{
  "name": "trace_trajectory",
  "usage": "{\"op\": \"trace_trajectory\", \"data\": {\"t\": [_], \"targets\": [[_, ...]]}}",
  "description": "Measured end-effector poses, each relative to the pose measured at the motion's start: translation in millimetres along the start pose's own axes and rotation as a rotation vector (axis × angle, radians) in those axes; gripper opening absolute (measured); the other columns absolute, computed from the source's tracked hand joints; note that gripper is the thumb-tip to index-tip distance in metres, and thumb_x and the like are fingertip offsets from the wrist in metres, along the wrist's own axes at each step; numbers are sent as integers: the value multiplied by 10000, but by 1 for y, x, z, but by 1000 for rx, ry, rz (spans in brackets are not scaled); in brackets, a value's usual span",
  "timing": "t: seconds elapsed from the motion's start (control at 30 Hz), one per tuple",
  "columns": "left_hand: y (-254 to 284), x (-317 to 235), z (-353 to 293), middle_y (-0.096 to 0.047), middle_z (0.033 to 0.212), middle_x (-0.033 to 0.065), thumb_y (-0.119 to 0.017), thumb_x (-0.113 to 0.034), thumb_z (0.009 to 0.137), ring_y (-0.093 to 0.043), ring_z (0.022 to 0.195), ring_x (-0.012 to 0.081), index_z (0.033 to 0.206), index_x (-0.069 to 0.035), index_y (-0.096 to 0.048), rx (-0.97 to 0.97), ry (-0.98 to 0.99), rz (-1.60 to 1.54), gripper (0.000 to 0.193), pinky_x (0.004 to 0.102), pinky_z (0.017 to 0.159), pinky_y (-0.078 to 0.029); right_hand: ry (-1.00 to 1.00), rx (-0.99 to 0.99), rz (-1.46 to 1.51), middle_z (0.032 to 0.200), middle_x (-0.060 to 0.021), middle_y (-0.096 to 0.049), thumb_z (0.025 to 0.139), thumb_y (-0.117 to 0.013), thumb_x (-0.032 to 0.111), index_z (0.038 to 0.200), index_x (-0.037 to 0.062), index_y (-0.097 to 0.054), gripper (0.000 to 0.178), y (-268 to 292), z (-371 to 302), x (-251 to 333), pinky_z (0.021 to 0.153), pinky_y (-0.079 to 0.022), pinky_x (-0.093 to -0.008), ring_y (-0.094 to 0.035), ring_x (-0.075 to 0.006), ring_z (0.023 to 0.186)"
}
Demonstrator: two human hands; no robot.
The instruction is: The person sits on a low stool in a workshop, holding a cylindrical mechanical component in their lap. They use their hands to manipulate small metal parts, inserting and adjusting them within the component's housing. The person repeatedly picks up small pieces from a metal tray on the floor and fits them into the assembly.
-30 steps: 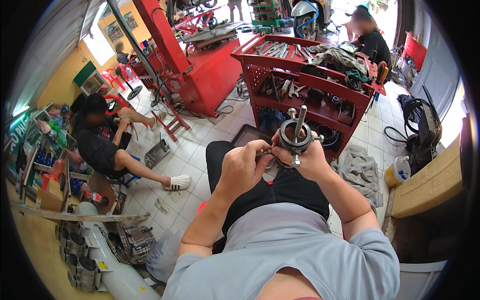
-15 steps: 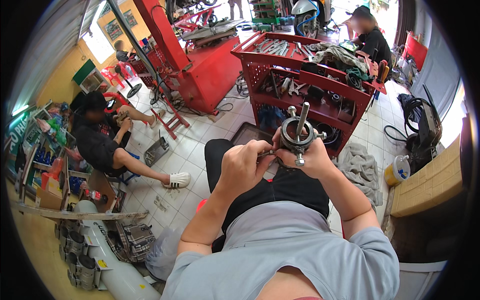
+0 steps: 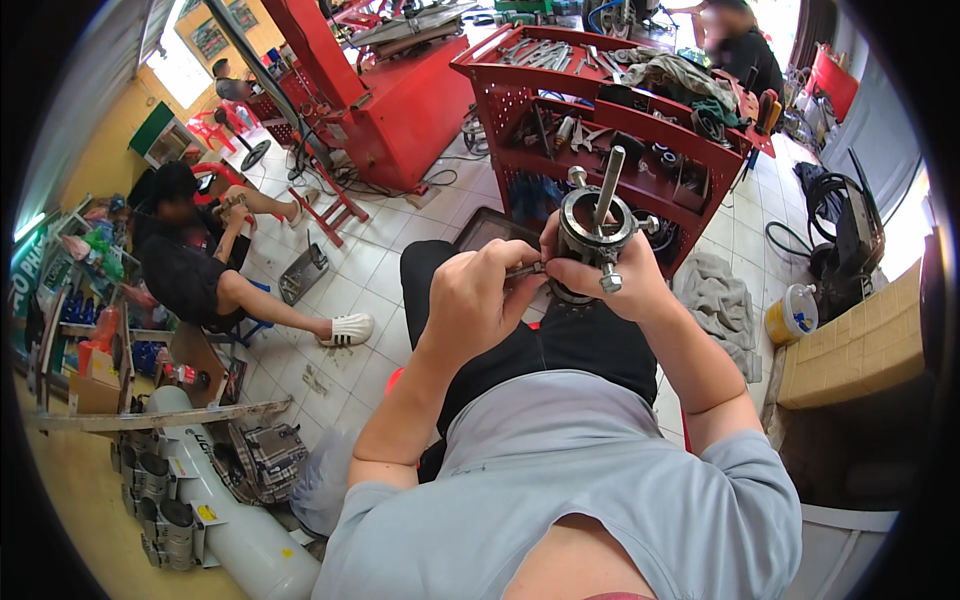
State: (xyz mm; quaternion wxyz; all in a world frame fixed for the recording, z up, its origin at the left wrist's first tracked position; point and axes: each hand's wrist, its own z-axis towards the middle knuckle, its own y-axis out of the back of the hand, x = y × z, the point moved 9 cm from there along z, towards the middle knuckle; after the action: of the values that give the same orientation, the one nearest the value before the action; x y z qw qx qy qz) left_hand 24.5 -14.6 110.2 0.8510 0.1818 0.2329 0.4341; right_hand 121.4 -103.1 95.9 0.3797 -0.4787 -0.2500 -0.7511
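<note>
My right hand (image 3: 632,285) is wrapped round a dark metal cylindrical part (image 3: 577,243) with a shiny ring at its top. Bolts stick out from the ring's sides, and a threaded-looking rod (image 3: 611,185) rises through its middle. Thumb and fingers of my left hand (image 3: 478,292) pinch a small metal bolt or pin (image 3: 526,270), whose end meets the part's left side by my right thumb. The lower end of the cylinder is just above my lap.
Beyond my knees stands a red tool cart (image 3: 600,110) with wrenches and rags. A black tray (image 3: 497,230) lies on the floor before it. A grey cloth (image 3: 715,305) and a yellow-and-clear bucket (image 3: 792,315) are at right. One person (image 3: 190,260) sits at left, another (image 3: 745,50) beyond the cart.
The view has tipped slightly, so the surroundings sit higher. My right hand has tilted the metal part, showing more of its lower body. My left hand still pinches the small bolt.
</note>
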Motion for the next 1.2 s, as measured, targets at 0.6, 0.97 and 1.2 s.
{"op": "trace_trajectory", "data": {"t": [0.6, 0.97, 1.2], "targets": [[-3, -4, 1, -570, 698, 54, -737, -78, 721, -510, 513, 122, 1057, -30, -476, -31, 12, -76, 428, 240, 467, -418, 4, 0, 2, 875, -34, -623, 735, -711, -5, 972, 14, -600, 262, -2, 1, -1, 732, -493, -262, -590, -103, 813], [0, 6, 1, -613, 689, 83, -642, -70, 811, -583, 530, 204, 981, -11, -530, 45, 136, -6, 212, 300, 506, -443, 8, -7, 34, 915, -43, -629, 760, -713, 23, 1006, 14, -591, 274, -2, 1, -7, 755, -501, -274, -604, -118, 829], [2, 2, 3, -618, 697, 100, -635, -75, 824, -611, 571, 256, 939, -7, -547, 74, 87, 78, 159, 328, 533, -465, 31, -17, 1, 859, -48, -643, 761, -718, 44, 942, 11, -616, 210, -2, 3, -1, 738, -506, -275, -609, -113, 795]]}}
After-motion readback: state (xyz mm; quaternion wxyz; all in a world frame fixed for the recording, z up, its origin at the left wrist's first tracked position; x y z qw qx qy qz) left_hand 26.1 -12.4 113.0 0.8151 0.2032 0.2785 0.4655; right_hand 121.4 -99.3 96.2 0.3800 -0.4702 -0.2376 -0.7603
